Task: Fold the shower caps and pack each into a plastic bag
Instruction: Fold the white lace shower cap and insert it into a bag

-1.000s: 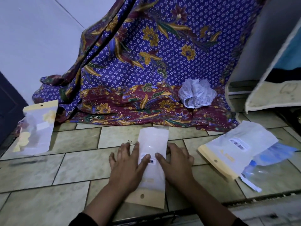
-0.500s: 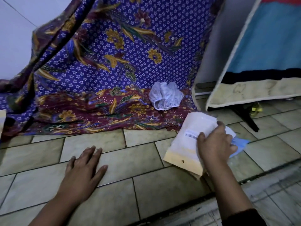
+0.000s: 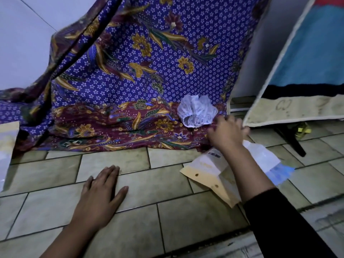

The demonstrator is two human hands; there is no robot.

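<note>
A crumpled white shower cap (image 3: pixel 196 113) lies on the batik cloth (image 3: pixel 141 75) at the back. My right hand (image 3: pixel 226 134) hovers just right of it, fingers loosely spread and blurred, holding nothing. Under my right forearm lies a stack of packed plastic bags (image 3: pixel 206 168) with tan headers and barcode labels, a bluish bag (image 3: pixel 281 173) sticking out to the right. My left hand (image 3: pixel 101 194) rests flat on the floor tiles (image 3: pixel 167 183), fingers straight.
Another plastic bag with a yellow header (image 3: pixel 7 140) stands at the left edge. A leaning panel with a cream border (image 3: pixel 290 110) and a dark stand leg (image 3: pixel 292 140) are at the right. A raised floor edge (image 3: pixel 242 244) runs along the bottom right.
A second ago both hands pressed a packed bag flat. My right hand laid it on the stack at the right and has now reached up beside the shower cap. My left hand stays flat.
</note>
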